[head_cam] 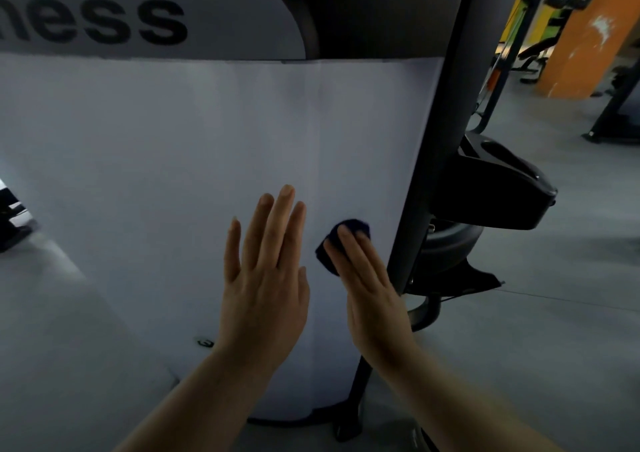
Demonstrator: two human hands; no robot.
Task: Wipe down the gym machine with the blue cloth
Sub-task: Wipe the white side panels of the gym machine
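The gym machine's large pale grey side panel (173, 160) fills most of the view, with dark lettering at its top left. My right hand (370, 292) presses a small dark blue cloth (332, 243) flat against the panel near its right edge, beside the black upright post (440, 139). Most of the cloth is hidden under my fingers. My left hand (266, 275) lies flat on the panel just left of the cloth, fingers spread and pointing up, holding nothing.
A black moulded housing (498, 188) and a rounded cover stick out right of the post. Grey floor (554, 347) spreads to the right. Far right stand an orange pillar (595, 32) and other black and yellow gym equipment (533, 18).
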